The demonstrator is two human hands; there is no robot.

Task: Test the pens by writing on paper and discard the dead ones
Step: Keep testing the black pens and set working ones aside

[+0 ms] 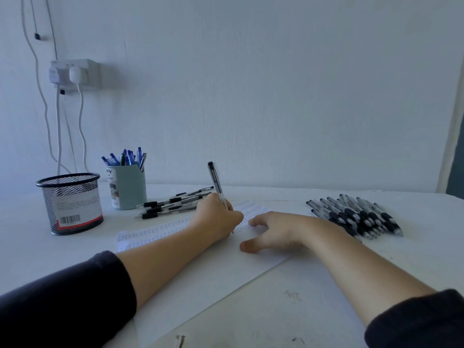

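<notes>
The left hand (216,217) grips a clear-barrelled black pen (218,185), fingers curled round its lower end, the tip down on the paper (200,277) and the capped end tilted up and away. The right hand (273,231) lies flat on the sheet just beside it, fingers relaxed and spread, holding nothing. Both forearms come out of dark sleeves (65,295).

The white table (326,310) carries everything; the sheet lies skewed across it, its far part filled with rows of small scribbles. To the right, a pile of black pens (356,214) lies on the table — partly behind the right wrist. Left of the writing hand, a smaller cluster of black pens (170,203) lies beside a pale cup (129,189) full of blue pens (125,156). Further left stands a black mesh holder (71,204). On the wall — a socket (75,74) with plugs and cables.
</notes>
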